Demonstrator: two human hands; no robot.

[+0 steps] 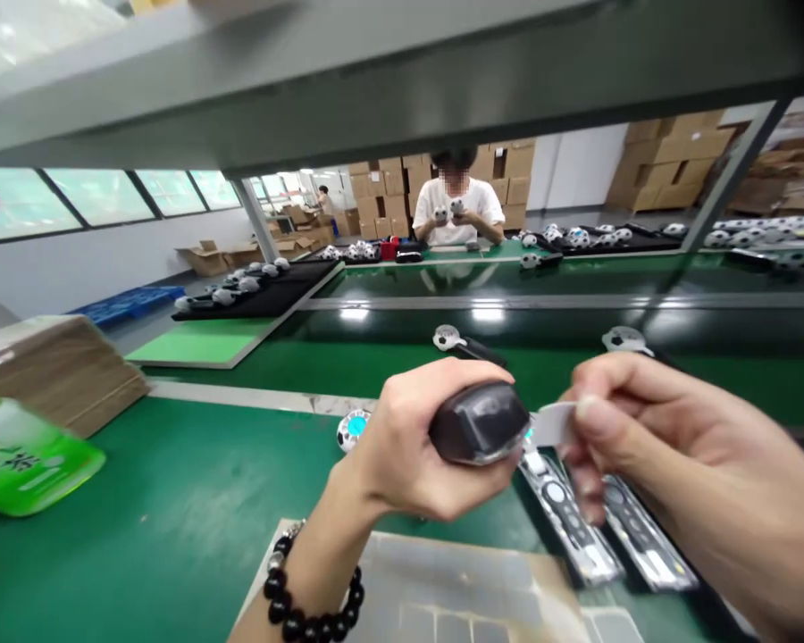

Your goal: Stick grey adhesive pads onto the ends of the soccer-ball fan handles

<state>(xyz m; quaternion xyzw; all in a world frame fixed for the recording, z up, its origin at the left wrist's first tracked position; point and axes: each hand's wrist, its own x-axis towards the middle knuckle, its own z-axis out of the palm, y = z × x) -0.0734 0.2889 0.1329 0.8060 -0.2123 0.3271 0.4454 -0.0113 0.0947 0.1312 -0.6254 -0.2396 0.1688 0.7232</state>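
My left hand (406, 446), with a bead bracelet at the wrist, is wrapped round a black handle (479, 424) whose blunt end points toward me. The far part of that handheld device is hidden by the hand. Close by, my right hand (649, 438) pinches a small pale tab or sticker (555, 423) between thumb and finger. Below the hands lies a backing sheet (469, 580) marked with pale rectangles. Two silvery, clear-looking long parts (566, 518) rest under my right hand. A football-patterned round head (353, 430) with a blue centre shows behind my left wrist.
Devices with football-patterned heads (446, 338) lie on the green belt ahead. A green pouch (27, 460) and a cardboard box (54, 371) stand at left. A grey shelf (375, 89) crosses overhead. Opposite, a person (456, 210) holds two round heads.
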